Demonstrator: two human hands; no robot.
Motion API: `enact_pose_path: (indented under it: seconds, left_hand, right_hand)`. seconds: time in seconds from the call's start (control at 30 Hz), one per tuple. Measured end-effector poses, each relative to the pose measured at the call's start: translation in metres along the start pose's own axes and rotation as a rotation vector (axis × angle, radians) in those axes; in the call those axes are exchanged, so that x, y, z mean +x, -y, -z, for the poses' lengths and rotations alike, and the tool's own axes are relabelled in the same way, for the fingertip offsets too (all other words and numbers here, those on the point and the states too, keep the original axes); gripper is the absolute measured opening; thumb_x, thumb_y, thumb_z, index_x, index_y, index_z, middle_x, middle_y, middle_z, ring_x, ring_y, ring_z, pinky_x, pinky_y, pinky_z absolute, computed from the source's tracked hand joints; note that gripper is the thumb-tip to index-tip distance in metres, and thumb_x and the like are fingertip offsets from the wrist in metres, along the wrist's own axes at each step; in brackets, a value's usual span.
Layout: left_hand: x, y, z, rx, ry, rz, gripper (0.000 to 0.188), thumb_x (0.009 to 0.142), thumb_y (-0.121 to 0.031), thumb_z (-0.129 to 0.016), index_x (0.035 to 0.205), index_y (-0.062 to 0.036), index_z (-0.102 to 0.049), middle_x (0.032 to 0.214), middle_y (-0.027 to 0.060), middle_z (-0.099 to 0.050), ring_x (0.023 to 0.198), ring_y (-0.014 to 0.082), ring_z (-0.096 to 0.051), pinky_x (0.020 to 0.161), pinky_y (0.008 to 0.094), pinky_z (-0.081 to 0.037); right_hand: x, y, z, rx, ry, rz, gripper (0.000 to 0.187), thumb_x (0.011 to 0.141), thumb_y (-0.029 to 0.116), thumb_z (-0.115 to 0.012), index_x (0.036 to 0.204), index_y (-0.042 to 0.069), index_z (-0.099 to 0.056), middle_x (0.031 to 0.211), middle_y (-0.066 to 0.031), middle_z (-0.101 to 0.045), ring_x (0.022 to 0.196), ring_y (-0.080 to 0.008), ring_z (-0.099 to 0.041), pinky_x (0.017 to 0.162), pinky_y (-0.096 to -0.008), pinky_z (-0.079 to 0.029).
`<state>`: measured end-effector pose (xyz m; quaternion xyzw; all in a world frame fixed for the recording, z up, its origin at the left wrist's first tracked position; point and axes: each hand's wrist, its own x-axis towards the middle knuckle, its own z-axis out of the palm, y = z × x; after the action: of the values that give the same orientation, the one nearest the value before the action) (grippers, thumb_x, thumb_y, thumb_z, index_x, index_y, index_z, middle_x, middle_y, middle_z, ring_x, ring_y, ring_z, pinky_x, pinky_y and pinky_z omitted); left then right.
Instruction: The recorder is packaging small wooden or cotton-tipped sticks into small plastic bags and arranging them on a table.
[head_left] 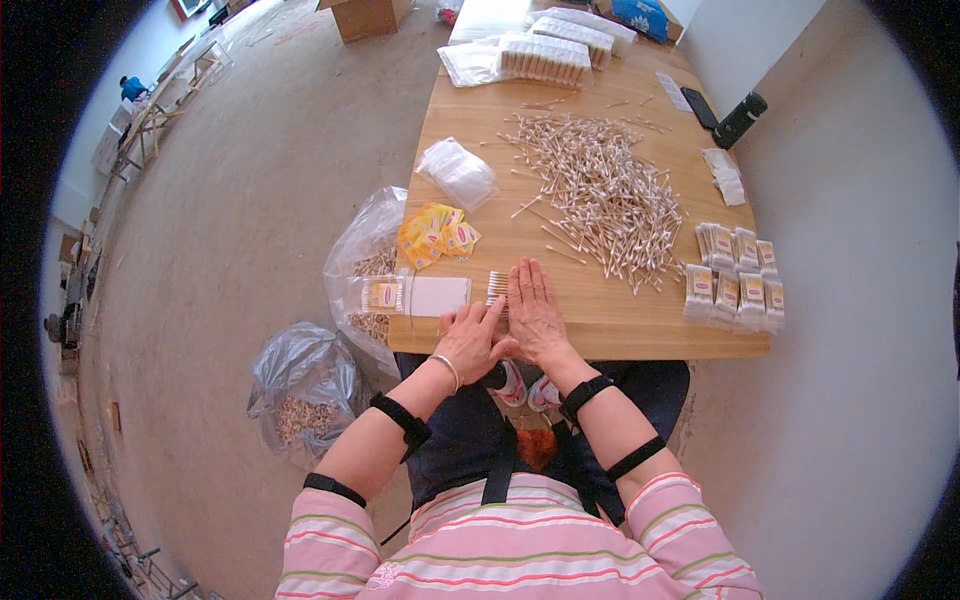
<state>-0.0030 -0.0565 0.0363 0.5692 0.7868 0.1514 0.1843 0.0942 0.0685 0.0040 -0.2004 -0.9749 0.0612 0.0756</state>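
Near the table's front edge, a small row of cotton swabs (497, 285) lies side by side between my hands. My right hand (537, 315) rests flat on its edge along the row's right side, fingers straight and together, holding nothing. My left hand (470, 338) touches the near end of the row with its index finger, its thumb apart toward the right hand. Left of the row lies a white card block (440, 297), with a clear packet of swabs (382, 295) bearing a yellow label beside it. Beyond my hands spreads a big loose heap of swabs (600, 190).
Yellow label cards (435, 238) and clear bags (457, 172) lie at the left edge. Filled packets (735, 275) stand in rows at right. Packed bundles (545, 60), a phone (699, 108) and a dark bottle (740, 120) sit farther back. A swab-filled sack (305, 385) is on the floor.
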Motion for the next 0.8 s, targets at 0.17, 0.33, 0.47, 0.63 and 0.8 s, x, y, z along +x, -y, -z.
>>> enact_pose_path:
  seconds: [0.17,0.33,0.47,0.63,0.8]
  left_hand:
    - [0.003,-0.001,0.002,0.001,0.007,-0.024,0.069,0.086,-0.045,-0.054,0.14,-0.0086,-0.03,0.117,0.0158,-0.05,0.11,0.0306,-0.047,0.093,0.0439,-0.029]
    - [0.008,-0.002,0.004,-0.062,0.029,0.1,0.066,0.087,-0.046,-0.052,0.137,-0.0085,-0.033,0.119,0.017,-0.052,0.11,0.0308,-0.048,0.093,0.0441,-0.029]
    - [0.011,0.002,0.0,-0.038,-0.008,0.055,0.063,0.087,-0.047,-0.051,0.135,-0.0088,-0.035,0.119,0.0166,-0.052,0.111,0.0306,-0.049,0.092,0.0442,-0.029]
    - [0.012,0.0,0.006,-0.036,0.067,0.046,0.065,0.087,-0.047,-0.051,0.137,-0.0089,-0.034,0.121,0.0162,-0.053,0.112,0.0309,-0.049,0.092,0.0444,-0.029]
    - [0.017,-0.001,0.008,-0.079,0.037,0.103,0.065,0.087,-0.046,-0.052,0.136,-0.0085,-0.034,0.116,0.0177,-0.056,0.108,0.0329,-0.053,0.09,0.0471,-0.032]
  right_hand:
    - [-0.001,-0.004,-0.012,-0.149,-0.074,0.015,0.09,0.076,0.039,-0.057,0.14,-0.009,-0.016,0.148,-0.0264,-0.014,0.14,-0.0376,-0.011,0.115,-0.0442,-0.01]
    - [0.0,0.001,-0.001,-0.064,0.012,0.005,0.083,0.08,0.04,-0.052,0.14,-0.008,-0.02,0.147,-0.0258,-0.018,0.139,-0.0372,-0.014,0.114,-0.0445,-0.01]
    - [-0.001,0.0,0.0,-0.009,-0.004,0.004,0.083,0.08,0.04,-0.052,0.14,-0.008,-0.019,0.147,-0.0259,-0.017,0.139,-0.0374,-0.014,0.114,-0.0448,-0.01]
    - [-0.001,-0.003,-0.006,-0.056,-0.016,0.007,0.086,0.078,0.041,-0.052,0.14,-0.008,-0.019,0.148,-0.0257,-0.016,0.14,-0.0374,-0.012,0.114,-0.0451,-0.009]
    - [0.001,0.002,0.002,-0.009,0.04,-0.009,0.086,0.078,0.041,-0.052,0.141,-0.008,-0.018,0.149,-0.0255,-0.015,0.14,-0.0372,-0.01,0.114,-0.045,-0.008]
